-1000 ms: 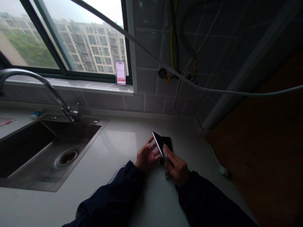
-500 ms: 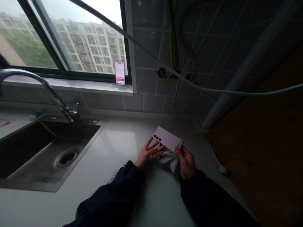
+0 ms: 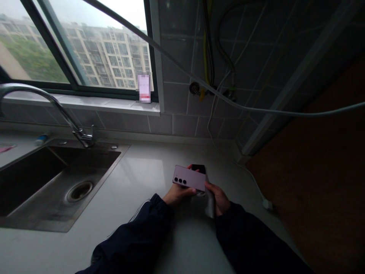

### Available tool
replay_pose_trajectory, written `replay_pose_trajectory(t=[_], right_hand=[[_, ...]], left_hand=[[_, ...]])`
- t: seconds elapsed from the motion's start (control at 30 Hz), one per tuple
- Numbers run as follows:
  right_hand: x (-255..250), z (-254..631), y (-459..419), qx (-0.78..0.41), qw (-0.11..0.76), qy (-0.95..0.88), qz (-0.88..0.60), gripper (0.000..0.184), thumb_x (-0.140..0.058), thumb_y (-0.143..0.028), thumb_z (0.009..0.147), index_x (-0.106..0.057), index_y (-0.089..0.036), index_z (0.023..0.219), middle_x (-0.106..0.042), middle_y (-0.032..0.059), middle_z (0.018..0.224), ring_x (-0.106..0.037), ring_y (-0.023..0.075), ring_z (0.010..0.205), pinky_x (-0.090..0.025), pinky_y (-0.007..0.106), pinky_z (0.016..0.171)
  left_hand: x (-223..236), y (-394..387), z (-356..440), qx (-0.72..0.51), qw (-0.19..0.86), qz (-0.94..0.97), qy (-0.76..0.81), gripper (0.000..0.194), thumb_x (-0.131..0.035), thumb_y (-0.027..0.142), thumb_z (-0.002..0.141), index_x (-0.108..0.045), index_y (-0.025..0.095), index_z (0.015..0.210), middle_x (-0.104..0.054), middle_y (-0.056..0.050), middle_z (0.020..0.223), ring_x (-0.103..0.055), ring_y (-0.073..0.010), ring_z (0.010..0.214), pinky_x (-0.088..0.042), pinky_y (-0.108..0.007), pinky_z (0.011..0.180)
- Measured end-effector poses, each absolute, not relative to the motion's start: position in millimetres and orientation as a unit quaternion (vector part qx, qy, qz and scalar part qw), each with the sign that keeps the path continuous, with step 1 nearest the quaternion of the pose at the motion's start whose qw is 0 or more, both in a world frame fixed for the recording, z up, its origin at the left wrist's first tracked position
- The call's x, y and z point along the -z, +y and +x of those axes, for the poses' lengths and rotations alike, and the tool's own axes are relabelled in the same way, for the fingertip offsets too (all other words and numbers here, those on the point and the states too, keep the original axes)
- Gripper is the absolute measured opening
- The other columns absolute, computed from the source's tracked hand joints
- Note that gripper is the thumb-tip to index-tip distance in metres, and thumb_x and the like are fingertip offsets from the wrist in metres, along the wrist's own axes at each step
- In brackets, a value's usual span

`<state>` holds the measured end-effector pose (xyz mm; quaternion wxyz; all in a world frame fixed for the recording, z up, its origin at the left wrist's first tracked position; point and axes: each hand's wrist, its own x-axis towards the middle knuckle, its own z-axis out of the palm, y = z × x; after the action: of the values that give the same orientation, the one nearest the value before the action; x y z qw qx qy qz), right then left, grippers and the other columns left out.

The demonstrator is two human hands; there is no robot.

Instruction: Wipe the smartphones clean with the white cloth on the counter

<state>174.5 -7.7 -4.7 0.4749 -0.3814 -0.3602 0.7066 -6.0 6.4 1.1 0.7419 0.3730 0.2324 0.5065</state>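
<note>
One smartphone (image 3: 189,178), lilac back up, three camera lenses, held in the air over the worktop (image 3: 148,171), mid-counter, right of the sink. Left hand (image 3: 179,194) is under the phone, cradling it, fingertips (image 3: 189,166) curling up behind the far edge. Right hand (image 3: 218,199) grips the phone's right end, with one pale cloth (image 3: 210,203) bunched against it and hanging down. One dark flat item (image 3: 198,168) sits behind the phone, unclear what. Steel sink (image 3: 57,186) with one drain (image 3: 79,191) and one faucet (image 3: 78,131) on the left; one blurred item (image 3: 144,88) on the window sill (image 3: 85,105); white cable (image 3: 248,175) toward the right worktop edge.
</note>
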Motion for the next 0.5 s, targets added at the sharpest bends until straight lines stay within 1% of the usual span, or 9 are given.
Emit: replay_pose_trajectory(t=[0.1,0.17,0.23,0.33,0.37,0.43,0.5], right_hand=[[6,175,-6,-0.731,0.451,-0.351,-0.373,0.044,-0.058,-0.047,0.093,-0.068,-0.011,0.117,-0.079,0.0184,0.108,-0.079,0.0304,0.097,-0.063,0.047,0.09],[6,174,-5,-0.739,0.453,-0.339,-0.367,0.042,-0.057,-0.044,0.094,-0.07,-0.01,0.116,-0.08,0.0183,0.105,-0.079,0.03,0.098,-0.062,0.046,0.092],[5,174,-5,-0.741,0.463,-0.316,-0.37,0.04,-0.056,-0.042,0.095,-0.072,-0.01,0.112,-0.081,0.0173,0.101,-0.079,0.0296,0.097,-0.062,0.046,0.093],[4,177,-3,-0.745,0.48,-0.261,-0.383,0.039,-0.055,-0.043,0.096,-0.075,-0.011,0.105,-0.081,0.017,0.099,-0.08,0.0299,0.095,-0.063,0.047,0.09],[4,179,-1,-0.739,0.496,-0.246,-0.384,0.039,-0.054,-0.044,0.096,-0.075,-0.012,0.103,-0.081,0.017,0.098,-0.08,0.0305,0.094,-0.063,0.048,0.089],[6,186,6,-0.704,0.556,-0.223,-0.381,0.04,-0.053,-0.047,0.097,-0.075,-0.014,0.098,-0.081,0.0159,0.097,-0.079,0.031,0.095,-0.063,0.05,0.089],[8,194,15,-0.649,0.632,-0.2,-0.373,0.038,-0.051,-0.049,0.099,-0.073,-0.018,0.099,-0.081,0.0126,0.101,-0.078,0.0297,0.1,-0.06,0.054,0.095]], left_hand=[[-1,9,-7,-0.525,0.73,0.365,0.241,0.107,-0.096,0.019,0.058,-0.047,0.025,0.153,-0.058,-0.019,0.148,-0.058,-0.0373,0.133,-0.043,-0.048,0.112],[3,13,-8,-0.54,0.731,0.334,0.247,0.101,-0.096,0.022,0.059,-0.051,0.023,0.15,-0.059,-0.018,0.147,-0.059,-0.0371,0.131,-0.044,-0.048,0.112],[7,17,-9,-0.55,0.742,0.293,0.247,0.095,-0.095,0.03,0.064,-0.053,0.021,0.148,-0.06,-0.018,0.146,-0.06,-0.0362,0.13,-0.046,-0.047,0.109],[15,21,-11,-0.56,0.757,0.238,0.239,0.091,-0.09,0.047,0.069,-0.052,0.018,0.147,-0.061,-0.02,0.144,-0.063,-0.0354,0.126,-0.051,-0.047,0.103],[17,23,-12,-0.563,0.758,0.225,0.239,0.09,-0.088,0.052,0.07,-0.053,0.017,0.146,-0.061,-0.02,0.143,-0.063,-0.0352,0.125,-0.052,-0.047,0.102],[19,24,-12,-0.565,0.758,0.213,0.247,0.088,-0.085,0.058,0.071,-0.055,0.016,0.142,-0.061,-0.021,0.144,-0.065,-0.0343,0.122,-0.053,-0.046,0.1],[18,25,-12,-0.559,0.759,0.215,0.254,0.086,-0.085,0.06,0.07,-0.057,0.015,0.138,-0.061,-0.021,0.143,-0.067,-0.0337,0.119,-0.053,-0.046,0.099]])
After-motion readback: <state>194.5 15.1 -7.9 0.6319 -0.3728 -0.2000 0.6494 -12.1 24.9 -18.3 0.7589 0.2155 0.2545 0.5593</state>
